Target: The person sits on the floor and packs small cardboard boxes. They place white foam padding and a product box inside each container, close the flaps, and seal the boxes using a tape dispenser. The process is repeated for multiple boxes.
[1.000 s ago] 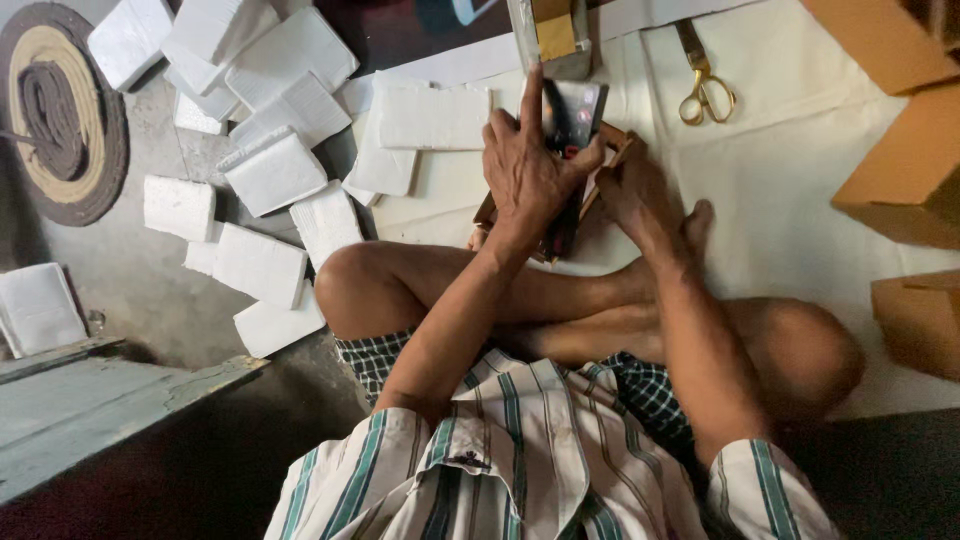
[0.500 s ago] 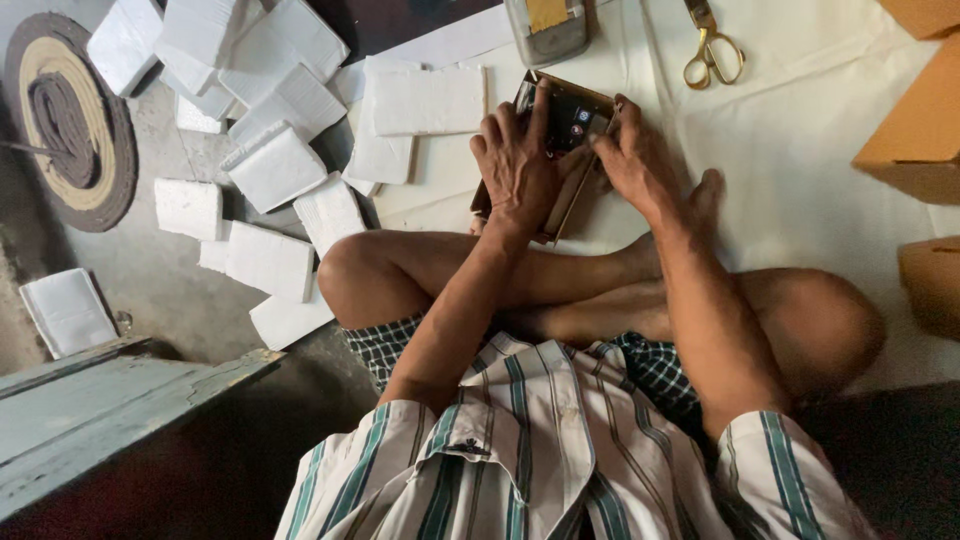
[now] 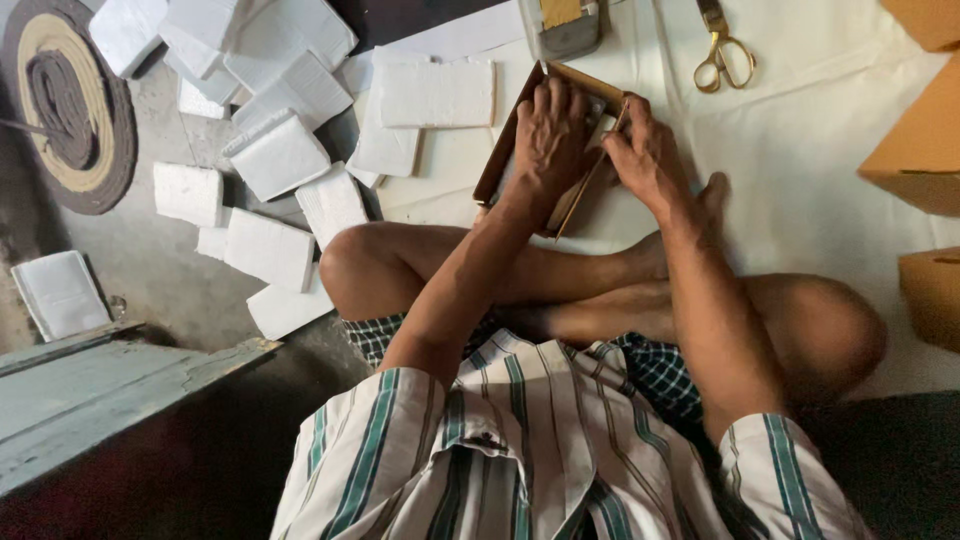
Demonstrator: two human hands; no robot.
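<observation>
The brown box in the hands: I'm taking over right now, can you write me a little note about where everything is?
Left hand: flat on top, pressing down into the open brown cardboard box.
Right hand: gripping the box's right flap and edge.
The box lies on the white sheet in front of the crossed legs.
White foam blocks are piled to the left; gold scissors lie above right; more brown boxes sit at the right edge.
Done: box open, something pressed inside, hidden by the hand.
Left: flaps not closed.
</observation>
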